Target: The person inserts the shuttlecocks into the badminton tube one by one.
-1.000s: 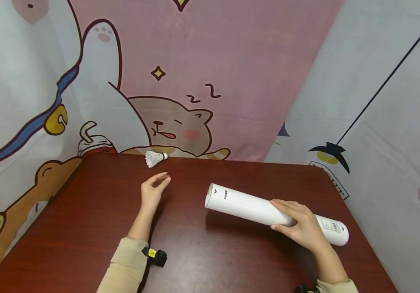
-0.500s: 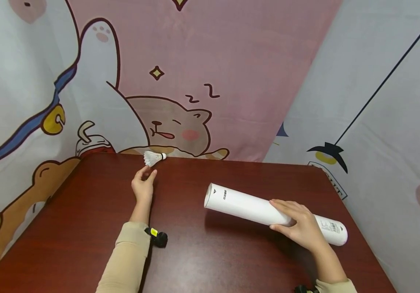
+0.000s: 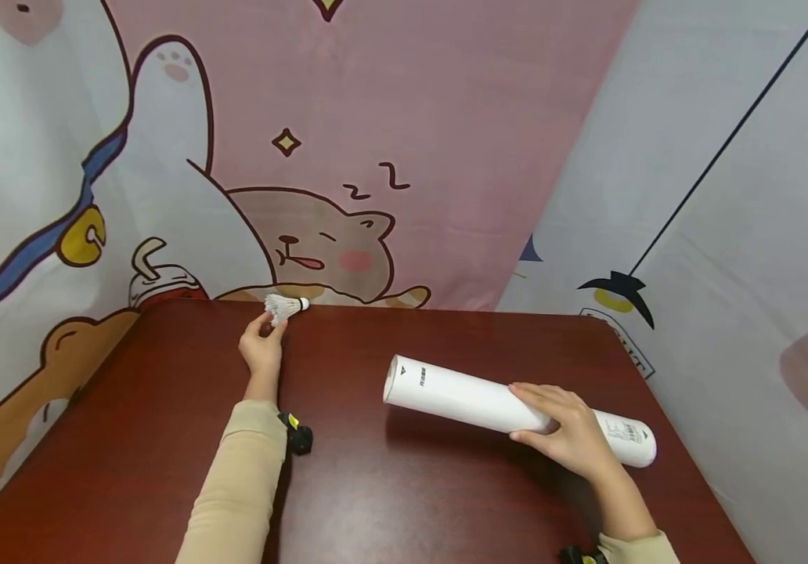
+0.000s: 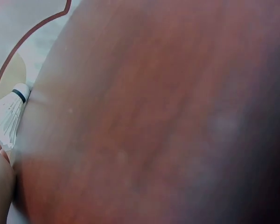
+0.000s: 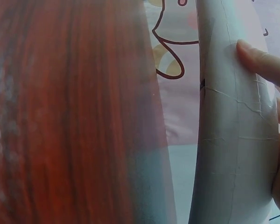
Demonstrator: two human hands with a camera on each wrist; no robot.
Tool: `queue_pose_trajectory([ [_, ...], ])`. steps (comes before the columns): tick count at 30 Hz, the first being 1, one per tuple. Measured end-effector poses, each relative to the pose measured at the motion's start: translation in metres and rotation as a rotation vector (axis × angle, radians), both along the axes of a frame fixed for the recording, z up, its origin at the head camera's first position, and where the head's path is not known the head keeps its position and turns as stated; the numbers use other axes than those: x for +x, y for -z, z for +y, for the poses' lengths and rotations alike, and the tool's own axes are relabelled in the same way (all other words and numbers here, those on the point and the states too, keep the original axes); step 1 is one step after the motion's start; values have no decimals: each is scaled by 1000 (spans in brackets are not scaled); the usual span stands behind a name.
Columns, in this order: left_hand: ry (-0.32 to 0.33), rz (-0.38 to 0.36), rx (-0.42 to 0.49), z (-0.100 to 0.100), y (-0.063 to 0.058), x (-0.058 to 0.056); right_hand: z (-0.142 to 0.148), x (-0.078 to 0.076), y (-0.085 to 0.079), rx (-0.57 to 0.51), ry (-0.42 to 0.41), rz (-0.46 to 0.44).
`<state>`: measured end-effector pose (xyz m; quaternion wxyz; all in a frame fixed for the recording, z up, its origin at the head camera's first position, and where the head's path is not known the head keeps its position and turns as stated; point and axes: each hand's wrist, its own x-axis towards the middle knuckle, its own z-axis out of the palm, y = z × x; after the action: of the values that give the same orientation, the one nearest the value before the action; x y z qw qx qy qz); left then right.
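Observation:
At the far edge of the table, a white feather shuttlecock (image 3: 286,307) lies on its side, its cork end with a dark band pointing right. My left hand (image 3: 261,348) pinches its feather skirt between thumb and fingers. In the left wrist view the shuttlecock (image 4: 11,114) shows at the left border, the fingers at its feathers. My right hand (image 3: 569,431) grips a long white shuttlecock tube (image 3: 453,395) around its right half. The tube is tilted, its left end raised over a shadow. The right wrist view shows the thumb along the tube (image 5: 235,140).
The dark red-brown wooden table (image 3: 348,486) spreads beneath both hands. A cartoon-printed cloth (image 3: 446,157) hangs right behind its far edge and along both sides. A black wrist camera (image 3: 298,437) sits on the left wrist.
My left hand has moved forward and left, from apart to the shuttlecock's feathers, and its fingers now close on them. The right hand and the tube keep their place. The head view has shifted slightly.

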<state>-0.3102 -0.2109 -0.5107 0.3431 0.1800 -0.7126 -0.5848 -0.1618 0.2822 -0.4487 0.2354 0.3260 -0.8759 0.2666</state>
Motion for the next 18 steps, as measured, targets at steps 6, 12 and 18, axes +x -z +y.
queue_pose_trajectory([
  [6, 6, -24, -25, -5, 0, -3, -1, 0, 1, -16, -11, -5],
  [12, 8, -90, -77, -7, -1, -6, -1, 0, 2, -13, -10, 2],
  [18, 15, -82, -160, -5, -1, -9, 1, 0, 1, -5, -4, -7],
])
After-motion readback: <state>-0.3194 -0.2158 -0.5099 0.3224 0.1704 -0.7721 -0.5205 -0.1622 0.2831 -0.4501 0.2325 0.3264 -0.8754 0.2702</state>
